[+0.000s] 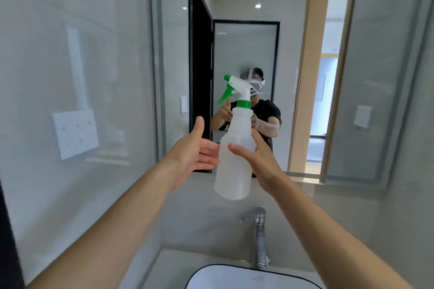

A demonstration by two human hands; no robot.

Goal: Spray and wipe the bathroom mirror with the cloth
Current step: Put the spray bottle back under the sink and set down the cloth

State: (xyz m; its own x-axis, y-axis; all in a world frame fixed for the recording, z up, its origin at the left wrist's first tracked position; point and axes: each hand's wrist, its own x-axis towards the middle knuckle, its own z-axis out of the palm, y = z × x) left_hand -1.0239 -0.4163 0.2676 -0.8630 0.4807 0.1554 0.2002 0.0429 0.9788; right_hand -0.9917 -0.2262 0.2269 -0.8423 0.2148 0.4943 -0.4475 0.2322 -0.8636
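Sitting nearest are a white basin (249, 277) and chrome faucet (260, 237). Above them the right hand (260, 159) clasps a translucent, unlabelled spray bottle (234, 159) with green trigger, nozzle pointing left; the left hand (197, 150) touches its side, fingers spread. Beyond hangs the mirror (246, 54); no writing is readable.

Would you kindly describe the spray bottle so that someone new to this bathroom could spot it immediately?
Start at the big wall mirror above the sink. In front of its lower edge, above the chrome tap, the right hand holds the spray bottle up, with the open left hand beside it. It alone is translucent white with a green collar, trigger and nozzle.
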